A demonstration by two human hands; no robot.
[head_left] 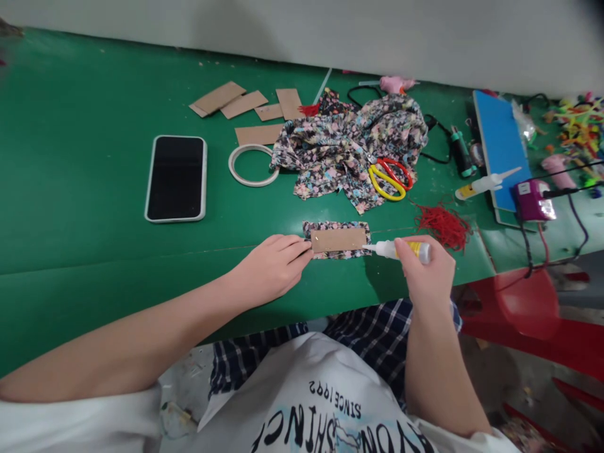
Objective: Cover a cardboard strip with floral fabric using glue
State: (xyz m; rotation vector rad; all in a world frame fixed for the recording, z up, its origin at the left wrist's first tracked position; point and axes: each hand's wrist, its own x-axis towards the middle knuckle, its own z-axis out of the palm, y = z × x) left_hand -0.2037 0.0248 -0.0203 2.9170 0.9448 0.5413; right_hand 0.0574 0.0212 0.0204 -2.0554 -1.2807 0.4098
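Note:
A brown cardboard rectangle point(338, 240) lies on a slightly larger piece of floral fabric point(336, 224) near the front edge of the green table. My left hand point(276, 265) rests at the left end of this piece, its fingertips pressed together on the card and fabric edge. My right hand point(428, 267) is closed around a small white glue bottle point(387, 250) with a yellow label. The bottle lies nearly level, and its thin nozzle points left at the right end of the cardboard.
Behind are crumpled floral fabric point(325, 148), scissors point(389, 182), a tape roll point(231, 167) and cardboard pieces point(219, 97). A phone point(176, 178) lies left. Red threads point(443, 226), a blue board point(503, 151), another glue bottle point(481, 185) and a purple device point(534, 200) are right.

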